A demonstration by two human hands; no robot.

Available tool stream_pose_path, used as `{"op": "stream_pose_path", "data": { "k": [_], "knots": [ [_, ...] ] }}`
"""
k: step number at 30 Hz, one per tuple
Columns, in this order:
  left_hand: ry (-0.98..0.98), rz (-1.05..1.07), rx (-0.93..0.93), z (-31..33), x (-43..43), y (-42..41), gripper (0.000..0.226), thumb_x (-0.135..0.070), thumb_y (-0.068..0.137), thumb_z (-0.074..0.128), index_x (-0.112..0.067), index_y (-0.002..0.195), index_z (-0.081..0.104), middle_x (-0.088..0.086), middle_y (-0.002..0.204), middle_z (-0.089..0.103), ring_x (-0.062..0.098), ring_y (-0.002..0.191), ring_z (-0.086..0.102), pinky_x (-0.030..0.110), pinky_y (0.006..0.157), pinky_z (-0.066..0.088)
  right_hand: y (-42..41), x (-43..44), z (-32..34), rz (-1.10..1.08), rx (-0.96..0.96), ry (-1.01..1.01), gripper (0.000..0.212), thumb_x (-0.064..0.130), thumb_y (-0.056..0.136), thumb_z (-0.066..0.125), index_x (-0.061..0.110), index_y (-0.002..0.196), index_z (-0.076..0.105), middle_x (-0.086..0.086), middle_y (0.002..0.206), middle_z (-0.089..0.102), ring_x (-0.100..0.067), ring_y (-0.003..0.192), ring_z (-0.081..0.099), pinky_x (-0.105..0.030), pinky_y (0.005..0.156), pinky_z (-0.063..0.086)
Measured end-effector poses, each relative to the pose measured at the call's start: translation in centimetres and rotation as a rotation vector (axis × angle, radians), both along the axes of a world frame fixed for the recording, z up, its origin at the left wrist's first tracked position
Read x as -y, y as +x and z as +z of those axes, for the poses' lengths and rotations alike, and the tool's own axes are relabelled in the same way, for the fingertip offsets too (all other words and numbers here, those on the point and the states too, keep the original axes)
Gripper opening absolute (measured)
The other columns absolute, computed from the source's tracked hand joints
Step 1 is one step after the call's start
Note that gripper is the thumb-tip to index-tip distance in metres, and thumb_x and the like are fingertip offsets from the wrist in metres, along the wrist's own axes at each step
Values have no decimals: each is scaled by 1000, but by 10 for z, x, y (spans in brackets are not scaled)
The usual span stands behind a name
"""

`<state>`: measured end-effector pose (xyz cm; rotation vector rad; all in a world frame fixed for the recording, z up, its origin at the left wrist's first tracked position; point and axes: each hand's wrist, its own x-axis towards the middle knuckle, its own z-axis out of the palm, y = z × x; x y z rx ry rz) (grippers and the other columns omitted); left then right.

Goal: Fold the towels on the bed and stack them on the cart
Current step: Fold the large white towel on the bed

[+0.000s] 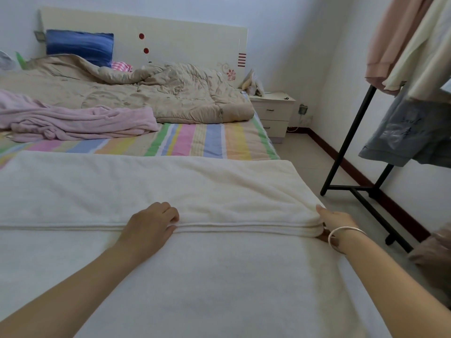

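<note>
A large white towel (151,186) lies spread over the near end of the bed, its far half folded back so a doubled hem runs across the middle. My left hand (151,224) pinches that hem near its centre, fingers curled over the top layer. At the right corner of the fold my right hand (335,222), a silver bangle on its wrist, grips the hem, thumb on top and fingers underneath. A crumpled pink towel (73,123) lies further up the bed on the left. No cart is in view.
A beige quilt (151,93) and a blue pillow (80,46) cover the head of the bed with the striped sheet (210,140). A white nightstand (274,111) stands beyond. On the right, a black clothes rack (353,132) with hanging garments stands on the tiled floor.
</note>
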<state>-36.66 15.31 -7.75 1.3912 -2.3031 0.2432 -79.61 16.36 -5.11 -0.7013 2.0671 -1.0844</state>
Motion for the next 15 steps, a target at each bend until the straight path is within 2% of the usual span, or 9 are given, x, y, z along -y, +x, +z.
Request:
{"op": "stream_pose_path", "data": {
  "k": [2,4,7,9,10,12,14,15],
  "knots": [
    [-6,-1,50,0,-1,-3,25,-13,67,84,-23,75,63,-10,72,58,16,63,59,24,43,40,3,-8,5,-3,141,4,31,33,90,66,2,88,60,-17,87,59,-31,71,62,-37,61,60],
    [-49,-12,65,2,-1,-6,23,-9,66,82,-21,72,63,-9,67,57,16,59,58,22,42,35,5,-14,8,23,180,-4,26,24,91,65,1,84,57,-16,83,57,-27,64,59,-26,41,54],
    [-103,-20,11,8,-3,-3,5,-21,77,56,-21,73,58,-9,67,53,15,59,55,24,40,34,1,-21,9,-19,276,-87,21,12,91,65,-1,79,52,-17,83,57,-27,68,59,-29,38,54],
    [-113,-32,8,8,-6,-2,10,-25,75,46,-22,72,55,-9,66,50,14,58,52,24,39,35,-2,-24,6,-27,317,-95,20,8,90,65,0,78,51,-20,82,59,-27,67,61,-29,38,54],
    [-100,-39,27,6,-7,0,4,-23,73,51,-22,72,54,-9,66,49,14,57,51,25,40,35,-2,-27,6,-16,318,-83,21,9,89,67,1,78,51,-20,82,60,-26,64,63,-26,38,53],
    [-42,-58,57,3,-9,0,15,-17,69,66,-25,73,54,-11,66,49,12,58,50,24,42,38,-1,-29,4,10,264,-38,22,12,87,71,0,80,54,-20,76,62,-19,48,64,-20,36,49],
    [4,-62,79,-1,-8,1,21,-21,73,74,-27,76,55,-12,69,50,10,61,51,25,45,41,0,-29,3,42,204,-9,21,14,86,72,-1,86,57,-17,66,63,-12,35,58,-16,34,45],
    [4,-74,78,-1,-8,2,21,-26,75,75,-29,78,54,-13,71,51,9,62,52,25,46,42,1,-28,3,54,197,-11,21,13,86,71,-1,93,57,-16,63,62,-12,35,57,-16,33,44]
  ]
}}
